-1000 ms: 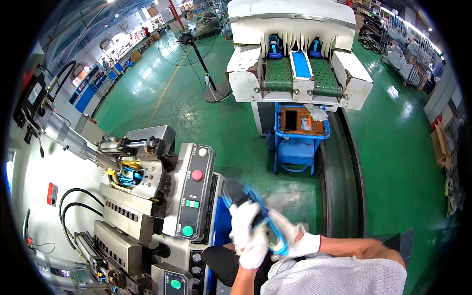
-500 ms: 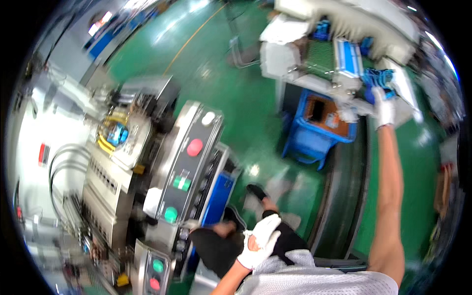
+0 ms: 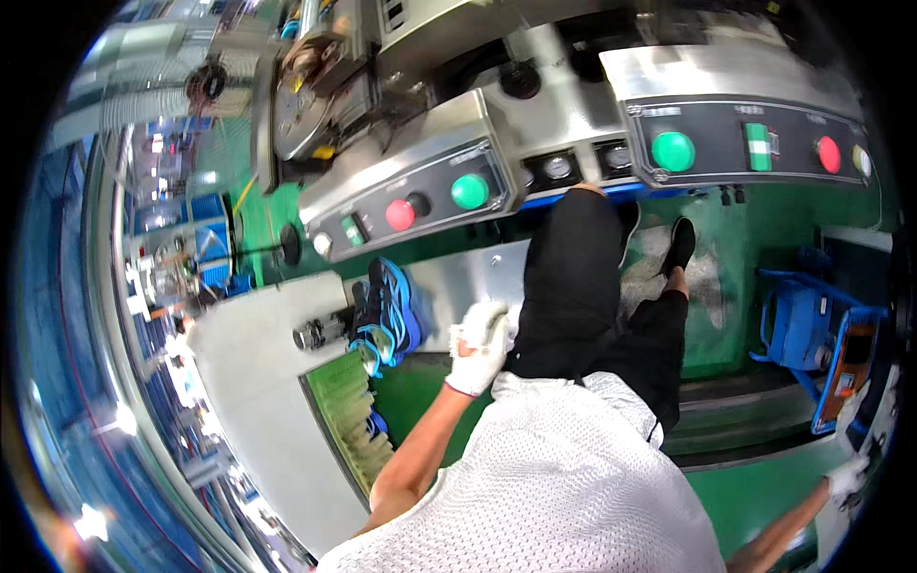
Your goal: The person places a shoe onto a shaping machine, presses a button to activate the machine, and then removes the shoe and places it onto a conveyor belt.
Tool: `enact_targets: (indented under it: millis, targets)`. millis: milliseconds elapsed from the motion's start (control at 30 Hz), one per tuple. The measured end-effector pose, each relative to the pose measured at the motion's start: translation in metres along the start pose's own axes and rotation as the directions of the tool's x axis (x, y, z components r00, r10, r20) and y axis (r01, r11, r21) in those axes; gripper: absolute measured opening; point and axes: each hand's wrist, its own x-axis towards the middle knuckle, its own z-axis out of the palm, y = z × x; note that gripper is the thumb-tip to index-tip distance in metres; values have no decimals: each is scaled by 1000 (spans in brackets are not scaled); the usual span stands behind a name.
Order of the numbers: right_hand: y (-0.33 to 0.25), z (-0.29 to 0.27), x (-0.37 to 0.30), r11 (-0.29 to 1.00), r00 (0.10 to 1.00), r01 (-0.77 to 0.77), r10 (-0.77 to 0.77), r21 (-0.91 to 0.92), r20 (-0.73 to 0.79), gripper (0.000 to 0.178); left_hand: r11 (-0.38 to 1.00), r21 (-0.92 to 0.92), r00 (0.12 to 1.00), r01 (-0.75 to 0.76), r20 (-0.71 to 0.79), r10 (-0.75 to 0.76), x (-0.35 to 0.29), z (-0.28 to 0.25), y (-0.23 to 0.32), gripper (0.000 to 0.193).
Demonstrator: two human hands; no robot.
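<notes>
Shoes [image 3: 398, 310] now appear near the left hand [image 3: 480, 346], grip half-spread; right grip [image 3: 846, 477], cannot tell.

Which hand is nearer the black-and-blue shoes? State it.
Left: the left hand is just right of the shoes; the right hand is far off, near the picture's right edge.

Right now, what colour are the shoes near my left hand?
Black and blue shoes, best in head view.

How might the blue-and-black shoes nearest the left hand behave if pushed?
The blue-and-black shoes would probably slide or pivot rather than roll, given their long, narrow shape. Pushing one may shift the other, since they sit close together.
</notes>
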Motion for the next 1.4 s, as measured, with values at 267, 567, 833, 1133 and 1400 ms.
enact_targets:
  millis: [267, 567, 833, 1133, 1400]
  targets:
    - [-211, 12, -334, 682, 514, -522, -227, 512, 827, 68, 625, 73, 616, 777, -296, -730, -150, -120, -182, 22]
    - [-329, -13, -352, 710, 163, 189, -704, 679, 691, 63, 411, 114, 426, 904, -278, -861, -340, -49, -276, 35]
    - [-392, -22, -333, 352, -98, 780, -748, 517, 657, 63, -6, 292, 223, 956, -744, -630, -368, -193, -391, 31]
    - [-435, -14, -293, 208, -139, 847, -802, 489, 581, 53, -10, 408, 45, 913, -125, -991, -487, -236, -535, 64]
    - [-454, -37, -339, 422, -97, 734, -711, 533, 697, 59, -168, 138, -151, 976, -130, -980, -349, -229, -396, 88]
